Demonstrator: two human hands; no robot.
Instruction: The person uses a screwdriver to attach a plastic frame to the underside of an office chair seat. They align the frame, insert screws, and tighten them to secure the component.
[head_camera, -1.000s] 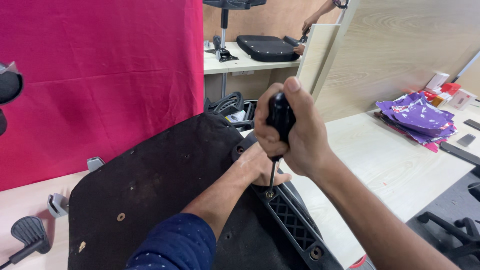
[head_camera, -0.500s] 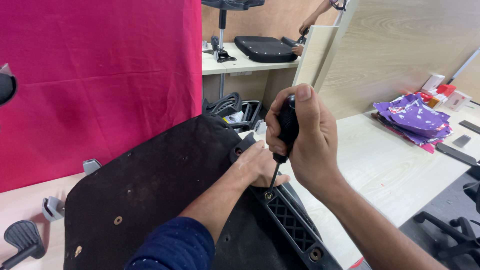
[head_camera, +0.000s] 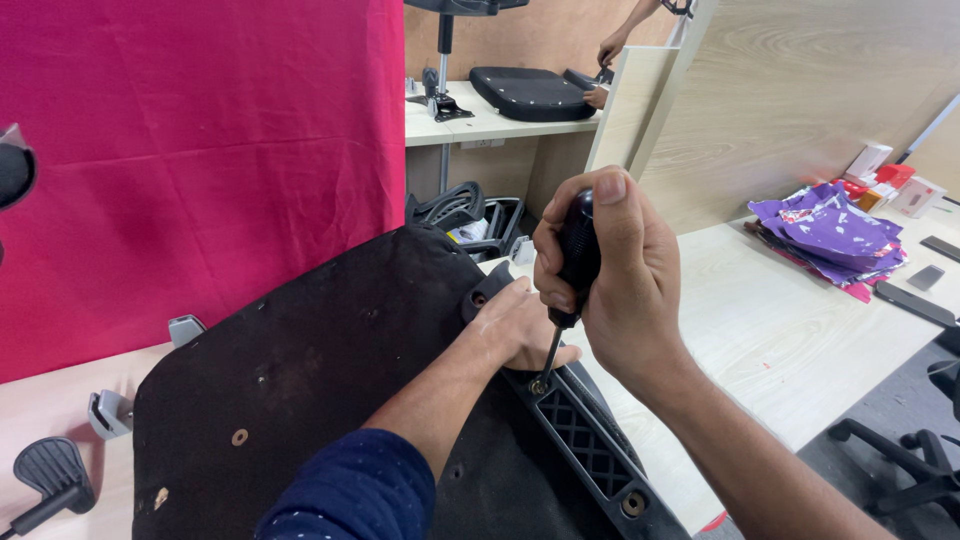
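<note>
An upturned black chair seat (head_camera: 300, 370) lies on the pale wooden table (head_camera: 760, 330). A black plastic bracket (head_camera: 585, 440) with a grid pattern runs along its right edge. My right hand (head_camera: 610, 275) grips the black handle of a screwdriver (head_camera: 572, 260), held upright with its tip on a screw (head_camera: 538, 386) in the bracket. My left hand (head_camera: 520, 325) rests flat on the seat and bracket right beside the screwdriver shaft, steadying it. My left arm wears a dark blue sleeve.
A magenta cloth (head_camera: 200, 150) hangs behind the seat. Grey and black chair parts (head_camera: 110, 412) lie at the left. Purple packets (head_camera: 830, 230) and small boxes sit at the far right. Another person's hands (head_camera: 608, 48) work on a second seat (head_camera: 530, 92) on a back bench.
My right hand has turned on the screwdriver handle and shifted slightly right; the tip stays on the same screw. My left hand holds its place.
</note>
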